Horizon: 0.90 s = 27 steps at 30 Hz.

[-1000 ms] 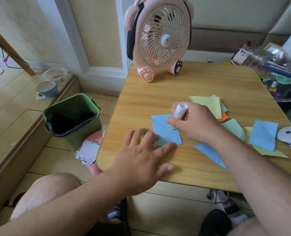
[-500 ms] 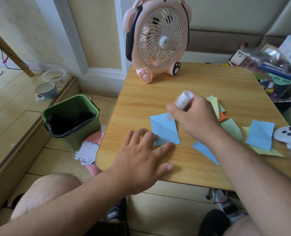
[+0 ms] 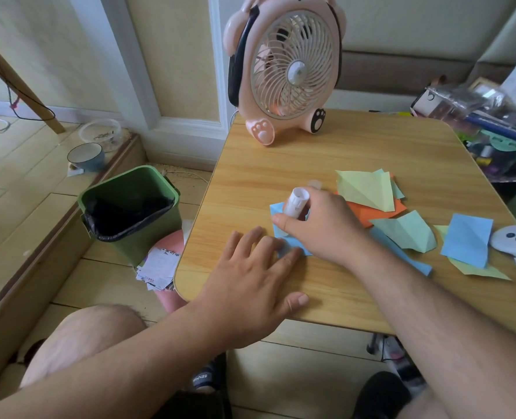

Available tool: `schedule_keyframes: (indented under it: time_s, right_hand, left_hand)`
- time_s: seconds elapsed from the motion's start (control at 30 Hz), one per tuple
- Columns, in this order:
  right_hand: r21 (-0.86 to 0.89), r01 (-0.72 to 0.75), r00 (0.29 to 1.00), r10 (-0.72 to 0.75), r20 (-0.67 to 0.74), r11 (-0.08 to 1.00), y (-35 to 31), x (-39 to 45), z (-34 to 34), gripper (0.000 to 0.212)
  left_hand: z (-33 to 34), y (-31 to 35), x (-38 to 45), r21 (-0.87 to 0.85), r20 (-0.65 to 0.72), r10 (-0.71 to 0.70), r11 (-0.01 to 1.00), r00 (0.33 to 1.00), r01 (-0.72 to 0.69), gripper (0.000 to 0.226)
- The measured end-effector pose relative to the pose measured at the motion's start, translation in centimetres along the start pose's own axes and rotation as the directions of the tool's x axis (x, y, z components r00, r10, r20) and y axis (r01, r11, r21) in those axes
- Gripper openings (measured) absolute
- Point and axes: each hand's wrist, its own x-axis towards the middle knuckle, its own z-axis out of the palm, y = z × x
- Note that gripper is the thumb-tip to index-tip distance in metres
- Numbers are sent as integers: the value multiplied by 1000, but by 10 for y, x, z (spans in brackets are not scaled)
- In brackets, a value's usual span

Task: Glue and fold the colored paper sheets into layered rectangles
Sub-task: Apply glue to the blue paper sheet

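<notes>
On the table [image 3: 280, 164], in front of the fan [image 3: 287, 68], a blue sheet [image 3: 294, 249] lies flat. The left hand [image 3: 250, 276] presses on its near edge, fingers spread. The right hand [image 3: 320, 228] grips a white glue stick [image 3: 295, 204], tip down on the sheet. To the right of the blue sheet lie a yellow-green sheet [image 3: 368, 192] over an orange one [image 3: 377, 211], a folded green sheet [image 3: 407, 234] and another blue sheet [image 3: 468, 243].

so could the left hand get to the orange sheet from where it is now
Probably not directly. The left hand lies flat on the blue sheet, and the right hand, holding the glue stick, sits between it and the orange sheet, which also lies partly under a green sheet.
</notes>
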Motion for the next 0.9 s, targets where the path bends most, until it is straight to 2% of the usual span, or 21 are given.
schedule_keyframes:
  time_s: [0.13, 0.57, 0.63, 0.73, 0.83, 0.9]
  right_hand:
    - [-61, 10, 1000, -9, 19, 998, 2, -3, -9, 31]
    - [-67, -50, 999, 49, -6, 996, 27, -7, -35, 31]
    - [-9, -66, 998, 66, -12, 998, 27, -8, -36, 27]
    - [174, -113, 987, 130, -90, 978, 24, -7, -37, 23]
    - [230, -74, 974, 120, -190, 970, 17, -6, -38, 26]
    - [271, -46, 974, 103, -200, 962, 12, -6, -36, 23]
  left_hand:
    - [0, -1, 0, -10, -28, 18, 1000, 999, -19, 72]
    - [-1, 1, 0, -25, -14, 8, 1000, 1000, -8, 72]
    - [-3, 1, 1, -40, -13, 16, 999, 1000, -17, 72]
    - [-6, 2, 2, -33, -3, 26, 999, 1000, -26, 72]
    - [-6, 2, 2, -30, 3, 20, 999, 1000, -20, 73]
    - [-5, 3, 1, -28, 1, 18, 999, 1000, -18, 73]
